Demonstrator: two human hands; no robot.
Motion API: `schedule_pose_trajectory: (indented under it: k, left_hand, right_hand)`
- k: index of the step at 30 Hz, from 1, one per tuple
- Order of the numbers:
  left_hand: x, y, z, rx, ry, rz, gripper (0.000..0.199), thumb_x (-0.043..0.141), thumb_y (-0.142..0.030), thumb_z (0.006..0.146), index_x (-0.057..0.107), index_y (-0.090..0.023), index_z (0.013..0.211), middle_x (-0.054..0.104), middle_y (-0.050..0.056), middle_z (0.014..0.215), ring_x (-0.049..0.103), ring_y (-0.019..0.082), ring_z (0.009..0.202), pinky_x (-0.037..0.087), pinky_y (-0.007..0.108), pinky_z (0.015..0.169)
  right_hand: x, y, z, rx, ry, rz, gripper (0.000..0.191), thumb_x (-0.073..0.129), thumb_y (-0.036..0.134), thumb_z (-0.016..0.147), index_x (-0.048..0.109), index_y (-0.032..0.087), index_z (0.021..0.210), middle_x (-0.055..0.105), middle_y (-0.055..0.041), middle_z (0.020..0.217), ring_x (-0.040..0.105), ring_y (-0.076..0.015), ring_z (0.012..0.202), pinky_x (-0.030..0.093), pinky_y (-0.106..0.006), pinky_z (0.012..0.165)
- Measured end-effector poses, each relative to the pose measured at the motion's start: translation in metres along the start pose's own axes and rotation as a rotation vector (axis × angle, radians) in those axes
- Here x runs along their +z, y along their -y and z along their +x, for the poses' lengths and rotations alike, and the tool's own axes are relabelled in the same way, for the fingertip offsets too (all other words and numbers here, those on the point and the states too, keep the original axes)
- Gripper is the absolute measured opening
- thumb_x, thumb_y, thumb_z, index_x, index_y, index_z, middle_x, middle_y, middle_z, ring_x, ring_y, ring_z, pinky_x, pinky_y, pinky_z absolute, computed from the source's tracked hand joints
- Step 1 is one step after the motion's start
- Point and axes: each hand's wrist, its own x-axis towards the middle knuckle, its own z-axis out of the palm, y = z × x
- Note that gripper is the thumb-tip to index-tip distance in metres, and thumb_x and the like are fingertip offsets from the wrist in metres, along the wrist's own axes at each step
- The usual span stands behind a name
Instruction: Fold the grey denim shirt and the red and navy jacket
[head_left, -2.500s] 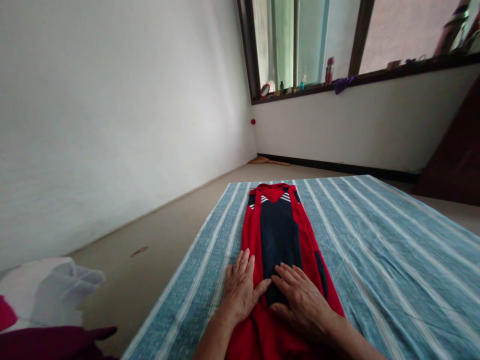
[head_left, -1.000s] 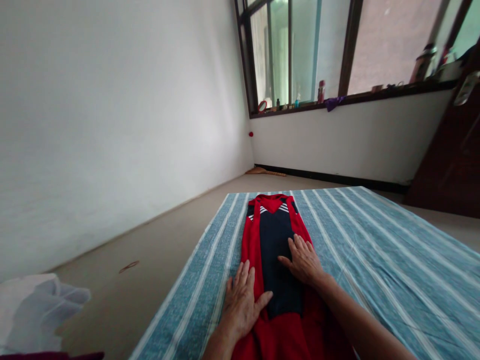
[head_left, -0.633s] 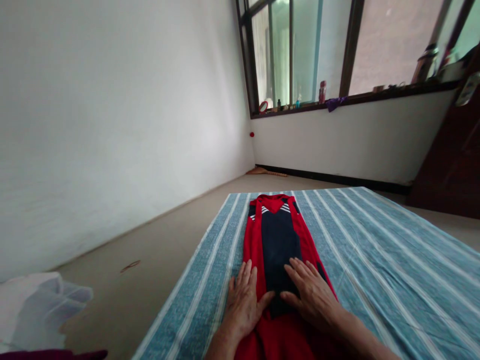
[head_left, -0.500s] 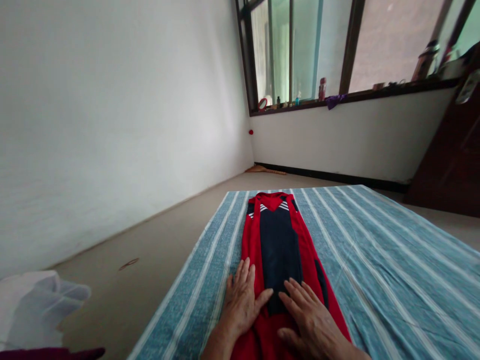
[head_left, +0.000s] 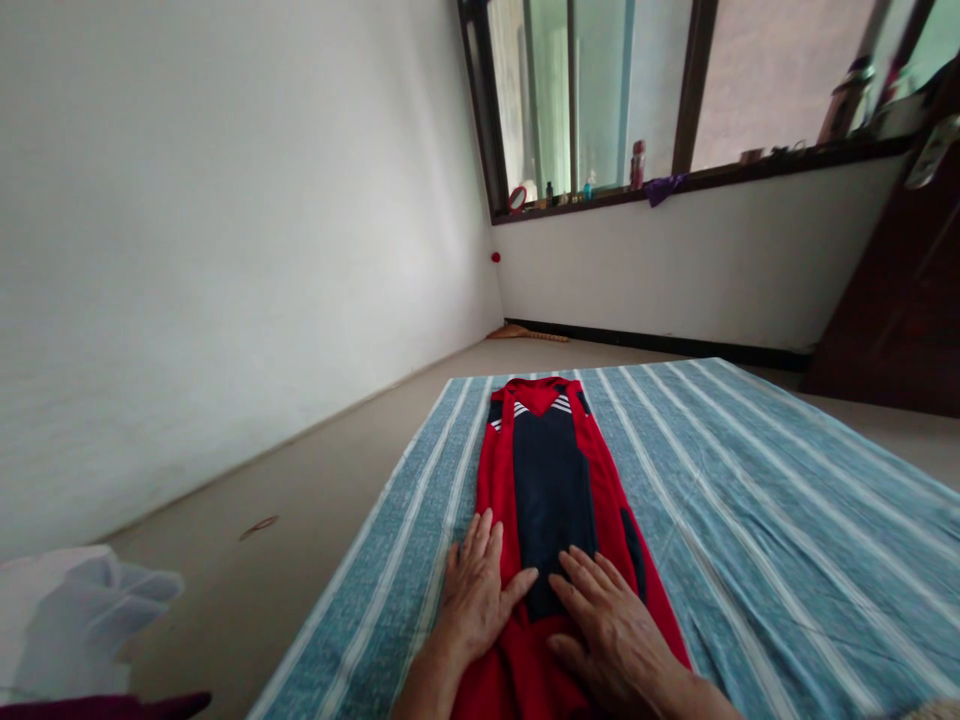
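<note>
A red and dark navy jacket (head_left: 553,487) with white stripes near its collar lies folded into a long, narrow strip on a blue-and-white striped cloth (head_left: 675,440). My left hand (head_left: 480,590) rests flat on the jacket's left edge, fingers stretched out and pointing away from me. On the lower middle of the garment lies my right hand (head_left: 611,625), palm down with fingers extended. Neither hand grips the fabric. The near end of the jacket runs out of view below my wrists.
White, translucent plastic (head_left: 82,620) sits at the lower left. A thin loop (head_left: 259,527) lies on the floor beside the wall (head_left: 225,250). Bottles and a purple cloth (head_left: 663,188) are on the windowsill. A dark red door (head_left: 892,290) stands at right.
The view has shifted slightly, so the room and jacket appear a little up and left. Both hands stay flat on the jacket in nearly the same places.
</note>
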Motion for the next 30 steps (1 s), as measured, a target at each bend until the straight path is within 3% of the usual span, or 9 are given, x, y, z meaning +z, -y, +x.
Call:
schedule_pose_trajectory:
  k: [10,30]
  left_hand:
    - [0.0000,0.0005,-0.0029,0.004,-0.008,-0.006,0.080,0.032,-0.065,0.088,0.030,-0.009,0.145,0.015,0.014,0.155,0.013,0.030,0.142,0.021,0.052,0.112]
    - [0.0021,0.0008,-0.0017,0.015,-0.027,-0.011,0.080,0.033,-0.065,0.088,0.031,-0.008,0.145,0.017,0.014,0.154,0.014,0.030,0.142,0.021,0.052,0.112]
  right_hand:
    - [0.0061,-0.0024,-0.0030,-0.029,-0.065,-0.034,0.052,0.052,0.043,0.089,0.049,0.021,0.136,0.036,-0.0124,0.146,0.031,-0.0306,0.136,0.027,-0.052,0.111]
    - [0.0047,-0.0018,-0.0038,-0.032,-0.066,-0.053,0.051,0.052,0.042,0.089,0.051,0.019,0.135,0.039,-0.0136,0.144,0.032,-0.0308,0.136,0.027,-0.052,0.110]
